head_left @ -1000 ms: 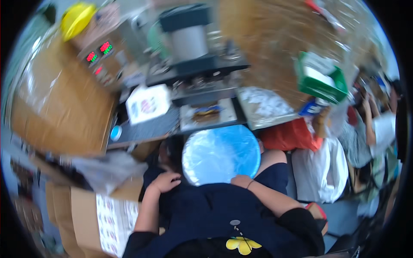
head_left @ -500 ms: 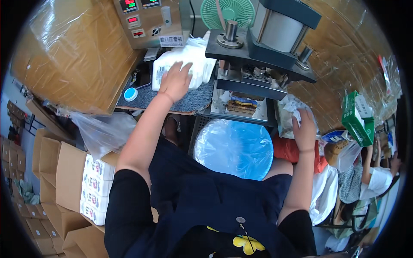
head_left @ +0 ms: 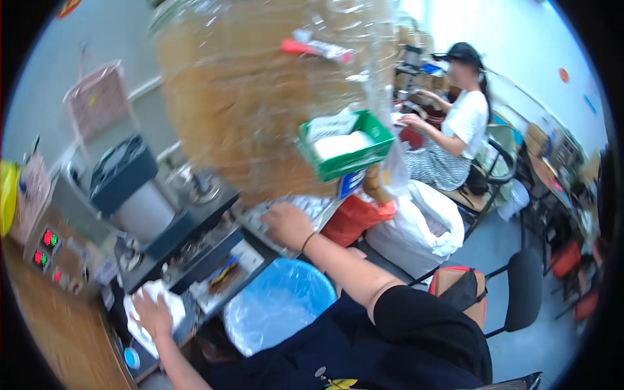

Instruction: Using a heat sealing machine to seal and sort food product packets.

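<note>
My left hand (head_left: 153, 313) lies with its fingers spread on a white soft pack (head_left: 172, 304), at the lower left beside the press. A small round tub with a blue lid (head_left: 132, 357) is close to that hand. My right hand (head_left: 287, 225) reaches over a plastic-lined tray (head_left: 317, 207) to the right of the press. Its fingers are blurred and partly hidden, and I cannot tell whether they grip anything. The press (head_left: 146, 218) stands between my hands, with a small stack of flat pieces (head_left: 223, 273) on its lower plate.
A blue basin lined with clear plastic (head_left: 279, 305) sits below the press. Ahead stands a large plastic-wrapped carton (head_left: 240, 97), with a green box (head_left: 354, 153) by it. To the right are a white sack (head_left: 416, 227), a chair (head_left: 523, 292) and a seated co-worker (head_left: 461, 117).
The view has swung to the right, bringing the co-worker and chair into sight. My left hand still rests on the white packs. My right hand remains at the tray; the white crumpled material there no longer shows.
</note>
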### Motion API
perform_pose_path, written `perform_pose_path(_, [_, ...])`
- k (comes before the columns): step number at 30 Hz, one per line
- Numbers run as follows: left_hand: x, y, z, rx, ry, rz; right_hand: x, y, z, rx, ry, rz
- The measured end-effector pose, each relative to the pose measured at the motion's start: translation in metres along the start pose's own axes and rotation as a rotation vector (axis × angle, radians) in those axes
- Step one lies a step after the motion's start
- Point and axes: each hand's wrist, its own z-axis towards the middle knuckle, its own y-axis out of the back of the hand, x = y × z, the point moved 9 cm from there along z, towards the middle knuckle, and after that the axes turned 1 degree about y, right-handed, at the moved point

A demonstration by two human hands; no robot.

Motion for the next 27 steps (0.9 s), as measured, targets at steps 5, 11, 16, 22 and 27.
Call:
perform_pose_path(5, [-0.012,0.01,-0.002,0.047,-0.022,0.037,-0.001,0.017,-0.005,-0.049,-0.014,0.018])
perform_pose_path(11, [-0.008,0.019,-0.076,-0.525,-0.121,0.064,-0.006,0.017,-0.012,-0.081,0.02,0.028])
perform_pose_path(16, [-0.025,0.0,-0.142,-0.207,-0.612,-0.162,0.0,0.019,-0.012,-0.1,0.037,0.034])
perform_pose_path(22, [0.036,-0.012,-0.121,-0.332,-0.399,-0.392,-0.009,-0.008,-0.005,0.058,-0.052,0.092])
perform_pose_path(27, [-0.025,0.039,-0.15,-0.003,0.081,-1.663,-0.04,0.037,-0.026,-0.295,-0.232,0.482])
